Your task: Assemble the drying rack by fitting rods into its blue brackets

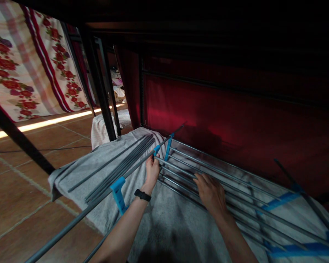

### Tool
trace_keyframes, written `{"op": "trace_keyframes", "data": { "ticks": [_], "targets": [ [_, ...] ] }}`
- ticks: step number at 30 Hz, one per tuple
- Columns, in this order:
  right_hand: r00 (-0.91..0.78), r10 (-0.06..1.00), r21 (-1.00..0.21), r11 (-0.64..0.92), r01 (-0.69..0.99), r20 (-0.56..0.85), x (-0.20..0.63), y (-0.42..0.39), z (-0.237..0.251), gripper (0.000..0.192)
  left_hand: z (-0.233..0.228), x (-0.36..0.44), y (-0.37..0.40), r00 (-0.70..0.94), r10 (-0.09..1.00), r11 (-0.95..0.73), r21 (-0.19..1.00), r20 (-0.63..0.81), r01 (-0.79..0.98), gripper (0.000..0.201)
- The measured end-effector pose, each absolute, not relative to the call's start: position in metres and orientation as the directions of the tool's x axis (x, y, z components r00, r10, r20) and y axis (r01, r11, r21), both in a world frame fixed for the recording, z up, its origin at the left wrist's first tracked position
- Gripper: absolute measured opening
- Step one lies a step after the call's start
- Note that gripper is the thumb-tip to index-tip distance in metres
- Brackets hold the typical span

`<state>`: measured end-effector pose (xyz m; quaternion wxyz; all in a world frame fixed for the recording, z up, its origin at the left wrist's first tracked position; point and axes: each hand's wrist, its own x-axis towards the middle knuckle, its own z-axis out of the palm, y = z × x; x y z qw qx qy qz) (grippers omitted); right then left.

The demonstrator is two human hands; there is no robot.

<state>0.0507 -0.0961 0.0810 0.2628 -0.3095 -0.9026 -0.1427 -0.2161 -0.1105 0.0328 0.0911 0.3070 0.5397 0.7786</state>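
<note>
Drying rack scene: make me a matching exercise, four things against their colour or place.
Things:
1. wristband
2. rack clips
3. towel
4. floral cloth

Descriptions:
A. blue plastic, joining grey rods
B. hanging at upper left, red flowers on cream
C. black, on the left hand's wrist
D. grey, spread under the rods

Pairs: 1-C, 2-A, 3-D, 4-B.

The left hand grips a rod end by a blue clip; the right hand lies on the parallel rods.
</note>
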Motion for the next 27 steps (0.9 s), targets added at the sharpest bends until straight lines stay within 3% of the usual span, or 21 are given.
{"op": "trace_keyframes", "data": {
  "ticks": [10,27],
  "targets": [
    [-0.704,0.474,0.142,0.769,0.624,0.529,0.052,-0.094,0.082,0.018,0.039,-0.216,-0.112,-0.76,0.472,-0.463,0.859,0.447,0.218,0.031],
    [-0.712,0.486,0.133,0.772,0.621,0.506,0.051,-0.093,0.093,0.021,0.056,-0.21,-0.11,-0.816,0.479,-0.425,0.899,0.324,0.107,0.034]
  ]
}}
